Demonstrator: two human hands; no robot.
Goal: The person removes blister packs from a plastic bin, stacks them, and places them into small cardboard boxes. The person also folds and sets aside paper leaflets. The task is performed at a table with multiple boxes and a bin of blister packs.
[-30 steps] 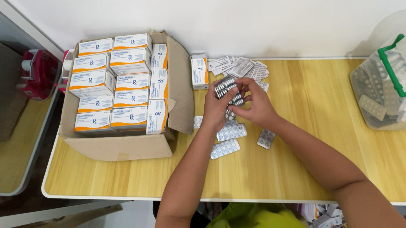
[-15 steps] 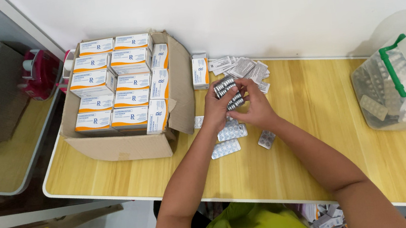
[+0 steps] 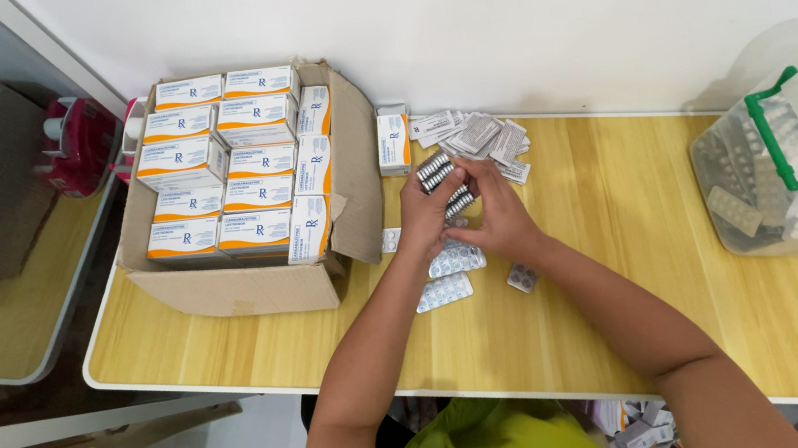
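At table centre, left hand (image 3: 426,213) and right hand (image 3: 497,219) together, both grips closed on stack of blister packs (image 3: 439,174), held above table (image 3: 627,328). Loose blister packs (image 3: 446,291) just near of hands. Open cardboard box (image 3: 258,288) of medicine cartons left; folded leaflets (image 3: 478,133) far; clear plastic tub (image 3: 790,183) far right.

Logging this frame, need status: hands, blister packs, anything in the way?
Left hand grips stack of blister packs; right hand steadies it. Loose blister packs lie on table below. Cardboard box close left; nothing blocking.
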